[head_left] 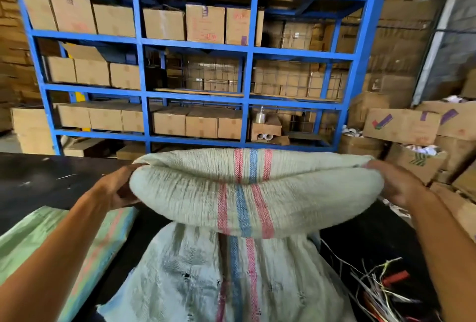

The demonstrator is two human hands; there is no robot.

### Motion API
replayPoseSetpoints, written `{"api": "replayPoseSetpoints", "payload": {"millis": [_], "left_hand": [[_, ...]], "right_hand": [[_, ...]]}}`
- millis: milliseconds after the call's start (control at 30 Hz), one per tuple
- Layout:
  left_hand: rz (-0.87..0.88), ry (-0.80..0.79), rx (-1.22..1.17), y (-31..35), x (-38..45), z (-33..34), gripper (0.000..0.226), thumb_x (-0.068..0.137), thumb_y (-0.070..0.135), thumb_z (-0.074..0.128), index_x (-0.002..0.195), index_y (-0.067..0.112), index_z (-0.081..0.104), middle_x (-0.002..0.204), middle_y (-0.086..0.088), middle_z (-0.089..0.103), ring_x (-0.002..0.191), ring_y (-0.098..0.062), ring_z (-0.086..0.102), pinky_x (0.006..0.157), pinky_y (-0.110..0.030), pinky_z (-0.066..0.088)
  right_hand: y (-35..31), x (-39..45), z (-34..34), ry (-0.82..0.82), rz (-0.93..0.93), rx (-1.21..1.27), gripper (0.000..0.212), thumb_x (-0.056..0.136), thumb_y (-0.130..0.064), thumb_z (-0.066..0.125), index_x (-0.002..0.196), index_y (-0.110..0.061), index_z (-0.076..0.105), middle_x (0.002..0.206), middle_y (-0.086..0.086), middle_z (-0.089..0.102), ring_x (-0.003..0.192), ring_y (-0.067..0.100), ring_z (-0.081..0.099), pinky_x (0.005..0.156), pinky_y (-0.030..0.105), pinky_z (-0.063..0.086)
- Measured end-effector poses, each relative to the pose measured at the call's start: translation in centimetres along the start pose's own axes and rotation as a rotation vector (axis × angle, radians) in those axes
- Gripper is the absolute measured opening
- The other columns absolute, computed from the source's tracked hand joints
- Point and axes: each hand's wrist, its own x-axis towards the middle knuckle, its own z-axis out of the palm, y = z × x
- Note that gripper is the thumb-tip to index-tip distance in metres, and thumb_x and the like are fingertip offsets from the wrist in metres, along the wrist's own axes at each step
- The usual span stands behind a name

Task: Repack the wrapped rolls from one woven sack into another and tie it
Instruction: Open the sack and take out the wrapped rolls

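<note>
A pale woven sack [195, 278] with red and blue stripes stands upright in front of me. Its top is gathered into a thick rolled-down rim [257, 190]. My left hand [121, 188] grips the rim's left end and my right hand [394, 182] grips its right end, so the mouth is stretched wide and nearly flat. The inside of the sack is hidden, and no wrapped rolls show. A second sack [64, 249], greenish with a pink stripe, lies flat at the lower left on the dark table [51, 180].
A blue steel rack [247, 51] full of cardboard boxes rises behind the table. Open cartons [412, 162] with white scraps are stacked at the right. Loose strings and strips [381, 288] lie at the lower right beside the sack.
</note>
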Motion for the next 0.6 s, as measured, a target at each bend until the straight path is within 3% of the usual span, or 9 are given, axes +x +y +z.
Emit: {"api": "replayPoseSetpoints", "payload": {"millis": [100,200,233,400,433,467,500,533,600], "left_hand": [[0.062,0.101,0.139,0.1,-0.1,-0.3,0.032,0.092,0.009,0.054,0.122,-0.004,0.056,0.093,-0.015,0.062,0.076,-0.024,0.058,0.044,-0.026,0.055],[0.071,-0.008,0.114,0.4,-0.8,1.5,0.036,0.099,0.003,0.035,0.133,-0.008,0.044,0.117,-0.021,0.058,0.101,-0.032,0.057,0.079,-0.031,0.051],[0.064,-0.046,0.085,0.6,-1.5,2.3,0.038,0.101,0.005,0.030,0.135,-0.007,0.041,0.123,-0.021,0.054,0.108,-0.033,0.054,0.090,-0.036,0.043],[0.005,-0.041,-0.031,0.5,-2.1,4.4,0.049,0.103,0.032,0.021,0.133,0.003,0.045,0.119,-0.017,0.054,0.117,-0.030,0.049,0.096,-0.038,0.031],[0.032,-0.048,-0.146,0.1,-1.8,3.9,0.047,0.103,0.030,0.023,0.135,0.001,0.043,0.126,-0.016,0.051,0.114,-0.030,0.050,0.096,-0.036,0.032],[0.010,-0.003,-0.349,-0.3,-0.7,2.6,0.044,0.103,0.025,0.026,0.133,-0.001,0.045,0.130,-0.014,0.050,0.109,-0.030,0.053,0.096,-0.036,0.033],[0.022,0.165,-0.302,-0.4,0.5,2.0,0.039,0.102,0.021,0.029,0.127,0.000,0.051,0.128,-0.015,0.055,0.104,-0.031,0.055,0.097,-0.037,0.036],[0.011,0.224,-0.289,-0.3,1.0,1.2,0.036,0.099,0.021,0.031,0.114,0.003,0.058,0.115,-0.017,0.062,0.098,-0.031,0.057,0.094,-0.040,0.040],[-0.060,0.053,-0.323,-0.3,1.5,0.1,0.024,0.088,0.021,0.038,0.089,0.010,0.059,0.085,-0.011,0.066,0.082,-0.028,0.056,0.078,-0.042,0.045]], "right_hand": [[0.8,2.7,-0.8,0.081,-0.040,-0.494,0.038,0.079,-0.021,0.069,0.113,-0.005,0.063,0.113,0.018,0.063,0.100,0.035,0.061,0.089,0.042,0.051],[1.1,2.9,0.0,0.140,-0.110,-0.758,0.008,0.083,-0.009,0.068,0.085,-0.009,0.059,0.087,0.014,0.057,0.091,0.031,0.057,0.079,0.033,0.043],[1.1,2.7,0.7,0.190,-0.137,-0.750,0.014,0.086,-0.004,0.063,0.077,-0.010,0.054,0.079,0.013,0.051,0.087,0.029,0.052,0.078,0.031,0.039],[1.3,0.0,3.0,-0.008,0.064,0.050,0.017,0.095,-0.010,0.046,0.081,-0.017,0.054,0.079,0.006,0.058,0.067,0.018,0.055,0.053,0.028,0.049],[0.9,-1.4,2.5,-0.044,0.110,0.149,0.006,0.090,-0.013,0.055,0.084,-0.016,0.056,0.072,0.007,0.063,0.062,0.021,0.060,0.050,0.027,0.051],[0.7,-2.4,1.9,-0.072,0.122,0.228,0.013,0.078,-0.018,0.068,0.086,-0.014,0.058,0.065,0.007,0.067,0.056,0.022,0.065,0.045,0.026,0.052],[0.7,-3.1,0.7,-0.072,0.120,0.307,0.027,0.065,-0.021,0.075,0.086,-0.013,0.061,0.059,0.006,0.069,0.050,0.021,0.067,0.040,0.027,0.052],[0.7,-3.6,0.1,-0.080,0.110,0.394,0.029,0.058,-0.022,0.076,0.082,-0.012,0.063,0.056,0.006,0.069,0.046,0.019,0.066,0.035,0.028,0.050],[0.7,-4.3,-0.9,-0.119,0.026,0.418,0.026,0.046,-0.024,0.077,0.069,-0.013,0.070,0.054,0.005,0.069,0.043,0.016,0.065,0.034,0.025,0.048]]}}
